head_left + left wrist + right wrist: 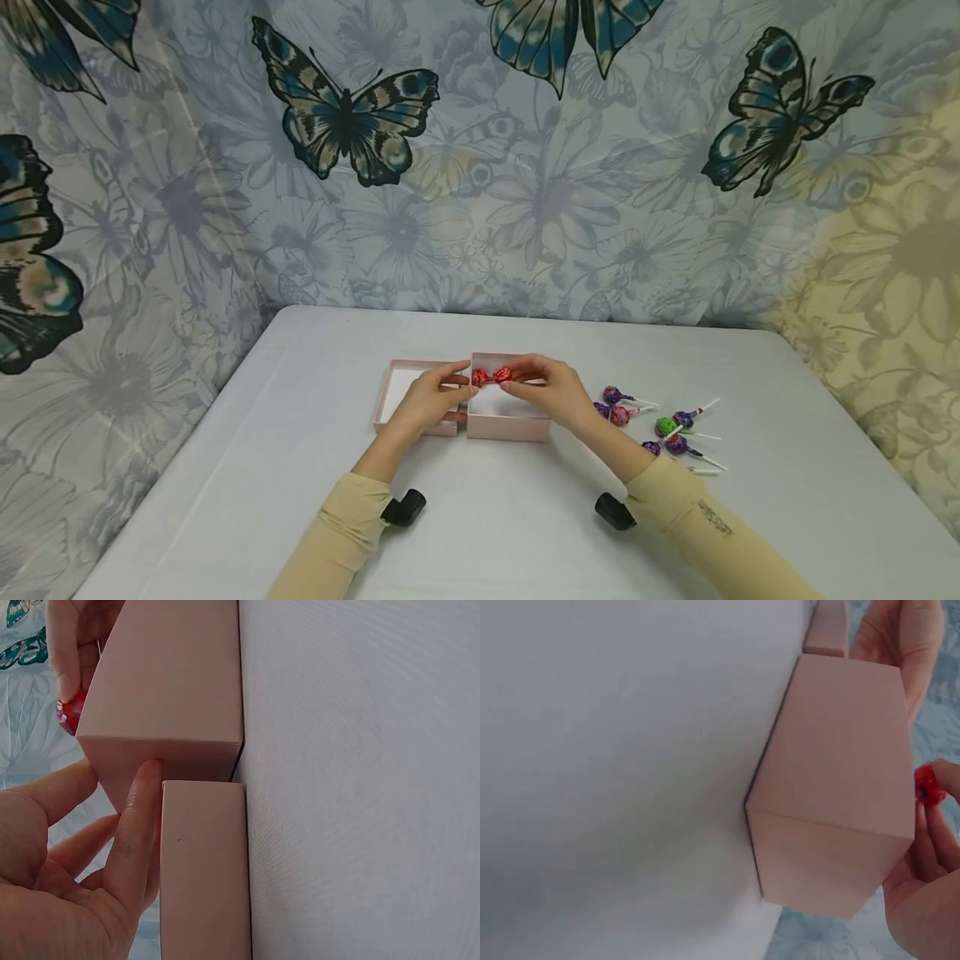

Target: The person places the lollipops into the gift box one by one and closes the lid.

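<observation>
- The right hand is pinching a red-wrapped lollipop between thumb and fingertips, so the lollipop is lying just to the left of that hand's palm.
- That lollipop is hanging over the mouth of the pink box, toward its far wall; both wrist views are showing red wrapper just above the rim.
- The lollipop's long axis is escaping judgement: fingers are hiding any stick.
- A second red-wrapped lollipop is sitting just left of the first, near the box's far left corner; whether the two are touching, I cannot tell.
- The left hand is keeping its fingers extended, pressing fingertips to the box's left wall, apparently bracing it; it is the nearer hand to the second lollipop's left side.
- The pink lid is lying just left of the box, hollow side up.
- The loose lollipops, among them a green-wrapped lollipop, are lying on the table to the right, nearer the right hand.
</observation>
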`<state>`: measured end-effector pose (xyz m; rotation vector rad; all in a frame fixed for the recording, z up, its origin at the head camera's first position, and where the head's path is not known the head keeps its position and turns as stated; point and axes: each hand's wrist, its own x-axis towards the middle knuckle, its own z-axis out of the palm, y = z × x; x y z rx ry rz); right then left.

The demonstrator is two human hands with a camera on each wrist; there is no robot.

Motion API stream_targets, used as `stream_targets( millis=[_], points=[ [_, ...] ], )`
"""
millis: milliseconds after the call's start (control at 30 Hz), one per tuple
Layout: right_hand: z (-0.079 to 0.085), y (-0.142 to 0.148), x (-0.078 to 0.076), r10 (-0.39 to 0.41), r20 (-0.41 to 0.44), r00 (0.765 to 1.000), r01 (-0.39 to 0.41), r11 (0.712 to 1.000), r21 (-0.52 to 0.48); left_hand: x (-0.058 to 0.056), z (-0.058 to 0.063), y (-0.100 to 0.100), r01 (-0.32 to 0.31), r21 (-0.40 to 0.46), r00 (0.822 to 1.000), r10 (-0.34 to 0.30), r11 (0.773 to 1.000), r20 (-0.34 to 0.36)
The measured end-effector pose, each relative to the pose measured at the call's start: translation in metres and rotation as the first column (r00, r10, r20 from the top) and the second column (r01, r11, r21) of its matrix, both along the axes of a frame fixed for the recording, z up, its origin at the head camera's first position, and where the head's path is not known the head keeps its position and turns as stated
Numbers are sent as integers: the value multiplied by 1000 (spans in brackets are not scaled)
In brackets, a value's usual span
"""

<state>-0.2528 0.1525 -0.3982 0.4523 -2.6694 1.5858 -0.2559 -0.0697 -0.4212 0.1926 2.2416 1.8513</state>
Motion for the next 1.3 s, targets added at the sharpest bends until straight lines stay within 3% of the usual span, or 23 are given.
stream_targets(
  millis=[167,333,600,767,1033,1300],
  points=[
    [0,-9,-5,84,-121,989,-64,985,163,0,0,-1,5,7,1000,-5,1000,-4],
    [0,-18,-11,165,-180,970,-96,935,342,0,0,-1,8,15,1000,-8,1000,-16],
    [-4,-30,-21,208,-125,970,-128,874,468,0,1,0,4,20,1000,-4,1000,-15],
    [-5,-37,-24,239,-137,961,-138,848,512,1,2,0,3,16,1000,-3,1000,-15],
    [-8,-42,-30,285,-136,949,-180,841,510,1,1,-1,1,25,1000,-1,1000,-13],
    [-10,-44,-32,264,-116,957,-169,839,516,1,2,-1,4,27,1000,-4,1000,-6]
  ],
)
